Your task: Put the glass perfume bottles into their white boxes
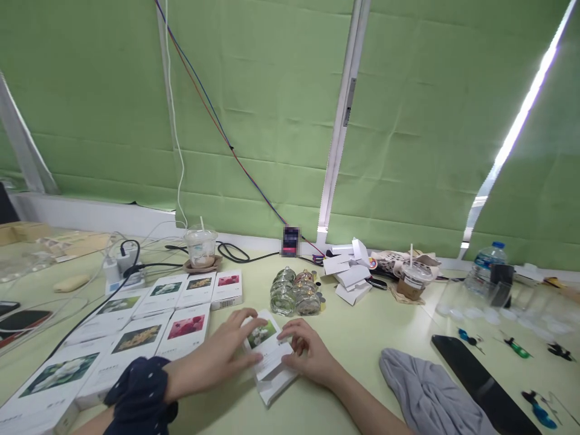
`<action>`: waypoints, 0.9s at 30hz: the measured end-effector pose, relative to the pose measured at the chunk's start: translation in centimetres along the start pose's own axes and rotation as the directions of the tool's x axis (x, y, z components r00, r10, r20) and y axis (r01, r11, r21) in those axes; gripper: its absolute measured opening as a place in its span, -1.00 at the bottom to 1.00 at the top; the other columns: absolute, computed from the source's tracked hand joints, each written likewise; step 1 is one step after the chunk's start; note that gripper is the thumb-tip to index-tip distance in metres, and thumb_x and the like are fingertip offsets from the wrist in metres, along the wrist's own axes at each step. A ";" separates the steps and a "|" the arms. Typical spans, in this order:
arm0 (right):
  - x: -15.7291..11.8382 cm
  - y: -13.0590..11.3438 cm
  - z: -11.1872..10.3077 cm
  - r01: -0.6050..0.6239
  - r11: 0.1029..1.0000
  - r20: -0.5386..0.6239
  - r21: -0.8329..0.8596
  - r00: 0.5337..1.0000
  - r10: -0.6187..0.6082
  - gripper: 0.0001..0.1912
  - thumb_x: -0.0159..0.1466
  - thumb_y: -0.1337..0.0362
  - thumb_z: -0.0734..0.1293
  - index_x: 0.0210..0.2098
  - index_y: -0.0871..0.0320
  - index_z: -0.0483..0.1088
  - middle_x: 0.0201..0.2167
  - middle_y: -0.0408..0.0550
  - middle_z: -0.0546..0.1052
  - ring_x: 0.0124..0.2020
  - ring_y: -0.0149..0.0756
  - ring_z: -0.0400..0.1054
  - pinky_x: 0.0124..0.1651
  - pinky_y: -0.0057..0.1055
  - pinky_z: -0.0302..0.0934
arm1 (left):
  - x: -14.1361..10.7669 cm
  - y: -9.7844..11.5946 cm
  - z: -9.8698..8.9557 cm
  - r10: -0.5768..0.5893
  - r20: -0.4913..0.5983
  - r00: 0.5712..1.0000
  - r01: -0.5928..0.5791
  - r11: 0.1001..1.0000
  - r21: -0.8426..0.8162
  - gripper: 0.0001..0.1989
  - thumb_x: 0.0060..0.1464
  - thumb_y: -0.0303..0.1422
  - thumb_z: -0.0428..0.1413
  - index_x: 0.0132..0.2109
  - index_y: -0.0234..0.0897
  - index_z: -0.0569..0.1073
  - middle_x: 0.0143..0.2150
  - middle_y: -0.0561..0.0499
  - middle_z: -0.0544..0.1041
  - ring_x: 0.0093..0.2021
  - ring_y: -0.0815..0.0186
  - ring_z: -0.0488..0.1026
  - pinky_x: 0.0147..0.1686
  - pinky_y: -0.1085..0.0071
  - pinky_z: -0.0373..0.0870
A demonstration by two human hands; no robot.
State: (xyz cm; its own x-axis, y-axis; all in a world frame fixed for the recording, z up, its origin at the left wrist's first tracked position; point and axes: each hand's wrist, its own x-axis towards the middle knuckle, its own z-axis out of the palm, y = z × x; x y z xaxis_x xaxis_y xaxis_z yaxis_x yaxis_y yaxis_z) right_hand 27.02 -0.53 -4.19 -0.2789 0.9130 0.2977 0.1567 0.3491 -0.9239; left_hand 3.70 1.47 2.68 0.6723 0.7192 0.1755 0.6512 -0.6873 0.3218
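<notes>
Between my hands, a small white box [275, 357] printed with white flowers on green stands tilted on the table, its near side folded out. My left hand [233, 344] grips its left edge, thumb on the front and fingers over the top. With thumb and fingers curled, my right hand [310, 352] holds the right edge; some of its fingertips are hidden. A dark dotted scrunchie [140, 396] circles my left wrist. Just behind the box stand green glass bottles [283, 293] and amber-tinted glass bottles [307, 293] in two short rows.
Several flower-printed boxes [136, 339] lie at left, near a power strip [123, 272] with cables. Folded white cartons [351, 272] are piled behind right, by an iced drink cup [413, 279]. A grey cloth [428, 389] and black flat object [483, 383] lie at right.
</notes>
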 end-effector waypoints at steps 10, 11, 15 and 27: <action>-0.4 -0.2 -0.7 0.046 0.997 0.126 -0.060 0.991 -0.038 -0.73 0.02 0.28 0.45 -0.24 0.08 0.52 0.11 -0.02 0.27 -0.25 -0.35 0.32 -0.17 -0.36 0.23 | -1.6 1.0 4.1 0.049 0.165 0.985 -0.061 0.996 0.067 -0.44 0.27 -0.15 -0.21 0.35 -0.17 -0.05 0.40 -0.07 -0.13 0.37 -0.02 -0.24 0.27 -0.04 -0.08; -0.5 -0.3 -1.0 0.058 0.997 0.180 -0.057 0.983 -0.047 -0.67 0.00 0.22 0.47 -0.20 0.07 0.51 0.13 -0.02 0.25 -0.12 -0.27 0.32 -0.10 -0.33 0.22 | -1.4 0.9 4.1 0.061 0.165 0.984 -0.071 0.996 0.058 -0.45 0.27 -0.17 -0.21 0.35 -0.17 -0.05 0.40 -0.06 -0.13 0.37 0.00 -0.25 0.28 -0.03 -0.10; -0.7 -0.9 -1.5 0.089 0.992 0.351 -0.088 0.935 -0.052 -0.34 -0.13 0.09 0.55 -0.02 0.01 0.42 0.24 -0.01 0.13 0.22 -0.10 0.06 0.13 -0.25 0.11 | -1.2 0.2 3.2 0.082 0.232 0.969 -0.081 0.997 -0.012 -0.40 0.24 -0.25 -0.15 0.36 -0.17 -0.13 0.42 -0.03 -0.23 0.38 0.03 -0.34 0.30 -0.01 -0.20; -1.1 -0.7 0.2 0.110 0.983 0.205 -0.147 0.976 -0.078 -0.67 0.18 0.13 0.35 -0.07 0.07 0.44 0.16 0.03 0.26 0.09 -0.17 0.23 0.04 -0.26 0.19 | -1.6 -0.5 3.0 0.068 0.227 0.972 -0.028 0.984 -0.176 -0.14 0.07 -0.01 0.04 0.36 -0.20 -0.17 0.41 -0.15 -0.22 0.37 -0.05 -0.32 0.28 -0.04 -0.25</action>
State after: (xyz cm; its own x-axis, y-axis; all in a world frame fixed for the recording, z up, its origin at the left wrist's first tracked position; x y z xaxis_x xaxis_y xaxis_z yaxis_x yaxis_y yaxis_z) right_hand 27.02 -1.80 -3.92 -0.4786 0.8202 0.3132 0.2632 0.4744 -0.8401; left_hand 3.36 0.36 -0.57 0.7773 0.6289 -0.0183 0.5602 -0.6785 0.4752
